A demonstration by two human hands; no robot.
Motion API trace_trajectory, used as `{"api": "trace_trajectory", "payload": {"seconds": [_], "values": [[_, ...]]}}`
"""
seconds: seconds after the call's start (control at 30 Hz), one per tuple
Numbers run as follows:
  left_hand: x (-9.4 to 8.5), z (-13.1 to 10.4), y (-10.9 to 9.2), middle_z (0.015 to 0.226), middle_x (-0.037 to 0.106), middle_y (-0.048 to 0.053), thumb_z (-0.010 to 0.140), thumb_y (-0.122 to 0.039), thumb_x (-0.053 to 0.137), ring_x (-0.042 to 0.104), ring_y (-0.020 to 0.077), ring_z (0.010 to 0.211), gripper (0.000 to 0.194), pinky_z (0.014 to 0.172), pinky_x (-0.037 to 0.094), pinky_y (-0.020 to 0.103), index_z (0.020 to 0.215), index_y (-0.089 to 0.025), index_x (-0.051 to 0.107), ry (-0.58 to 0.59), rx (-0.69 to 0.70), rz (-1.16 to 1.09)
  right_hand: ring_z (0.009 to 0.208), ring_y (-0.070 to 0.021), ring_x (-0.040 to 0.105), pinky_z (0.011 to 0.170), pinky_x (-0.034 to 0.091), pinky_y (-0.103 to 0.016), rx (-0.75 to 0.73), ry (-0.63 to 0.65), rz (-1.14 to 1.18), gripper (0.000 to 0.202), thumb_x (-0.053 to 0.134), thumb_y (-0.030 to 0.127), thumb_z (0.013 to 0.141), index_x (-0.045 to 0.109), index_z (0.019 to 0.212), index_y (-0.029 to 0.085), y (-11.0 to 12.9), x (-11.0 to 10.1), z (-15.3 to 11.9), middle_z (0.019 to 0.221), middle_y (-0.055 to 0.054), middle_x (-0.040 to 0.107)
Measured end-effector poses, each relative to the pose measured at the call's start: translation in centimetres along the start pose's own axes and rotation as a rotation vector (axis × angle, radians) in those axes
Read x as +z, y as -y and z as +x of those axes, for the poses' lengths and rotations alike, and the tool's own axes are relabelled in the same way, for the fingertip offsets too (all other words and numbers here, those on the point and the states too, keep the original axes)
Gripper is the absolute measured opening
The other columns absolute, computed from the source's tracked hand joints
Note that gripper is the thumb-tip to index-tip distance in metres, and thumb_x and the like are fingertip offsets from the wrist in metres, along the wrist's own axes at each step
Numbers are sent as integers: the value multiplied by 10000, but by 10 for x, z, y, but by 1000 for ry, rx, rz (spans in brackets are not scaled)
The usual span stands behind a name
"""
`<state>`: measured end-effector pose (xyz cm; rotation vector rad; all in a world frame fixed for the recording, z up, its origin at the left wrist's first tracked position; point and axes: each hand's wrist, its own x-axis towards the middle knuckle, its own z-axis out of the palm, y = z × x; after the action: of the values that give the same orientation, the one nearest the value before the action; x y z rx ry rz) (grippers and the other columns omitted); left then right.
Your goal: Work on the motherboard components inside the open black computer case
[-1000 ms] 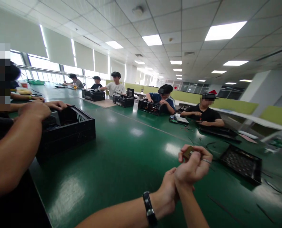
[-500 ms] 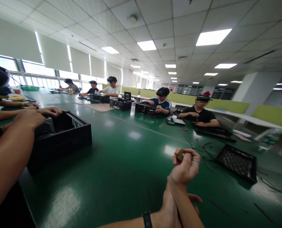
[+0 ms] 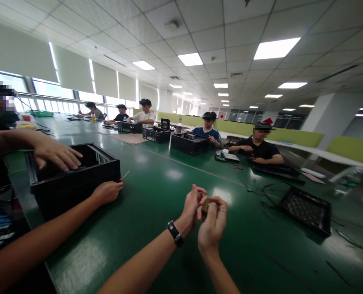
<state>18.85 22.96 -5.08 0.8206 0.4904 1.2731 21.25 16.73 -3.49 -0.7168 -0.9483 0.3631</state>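
Observation:
Between the thumb and fingers of my right hand [image 3: 212, 226] is a small brownish-gold block [image 3: 206, 205], held up above the green table [image 3: 150, 212]. My left hand [image 3: 191, 207], with a black band on its wrist, is raised just left of the block. Its fingers are partly spread and reach near the fingertips of my right hand; whether they touch the block cannot be made out.
At the left, a person's hands are at a black computer case [image 3: 77, 175], one with a red-handled screwdriver [image 3: 121, 179]. To the right lie a black tray [image 3: 305, 210] and loose cables. People with more cases sit across the table.
My hands have moved left and uncrossed, my left hand rising beside the block. At left, the neighbour's one hand has come to the case's front with the screwdriver.

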Motion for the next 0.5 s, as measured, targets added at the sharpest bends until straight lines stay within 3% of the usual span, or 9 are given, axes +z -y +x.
{"api": "trace_trajectory", "payload": {"seconds": [0.07,0.13,0.23,0.3,0.4,0.5], "values": [[-21,16,-2,512,424,-67,810,-707,637,377,76,473,550,499,312,210,717,-176,528,0,77,148,505,-80,470,470,412,-220,25,66,-21,151,459,384,1035,510,1079,249,-5,0,-5,845,36,577],[-39,23,2,509,478,-49,874,-642,587,382,82,473,497,508,324,217,719,-173,527,28,149,313,544,-92,498,504,441,-237,44,116,-88,201,450,404,1041,513,1156,252,-13,-17,-3,883,24,580],[-58,21,10,887,722,65,909,-394,605,556,112,656,268,672,453,243,1035,-157,600,68,244,543,619,-124,563,604,500,-282,40,306,-438,286,406,400,1046,530,1245,236,-33,-77,-1,918,-10,619],[-67,18,12,1137,712,96,882,-249,616,621,134,816,386,795,489,276,1254,-184,537,87,297,695,747,-169,633,728,541,-339,4,527,-736,340,371,372,1037,568,1273,226,-46,-131,-6,984,-52,663],[-76,20,2,1034,733,62,939,-250,544,642,174,888,294,866,504,332,1225,-193,584,148,366,935,998,-242,670,859,562,-402,2,757,-1025,399,339,337,1013,627,1271,238,-50,-202,-21,1148,-95,681],[-80,40,-24,990,711,54,993,-304,496,617,206,982,232,952,481,378,1142,-199,641,177,484,1180,1036,-251,677,856,583,-381,56,801,-1150,407,333,340,1004,659,1227,240,-36,-233,-32,1167,-96,687]]}}
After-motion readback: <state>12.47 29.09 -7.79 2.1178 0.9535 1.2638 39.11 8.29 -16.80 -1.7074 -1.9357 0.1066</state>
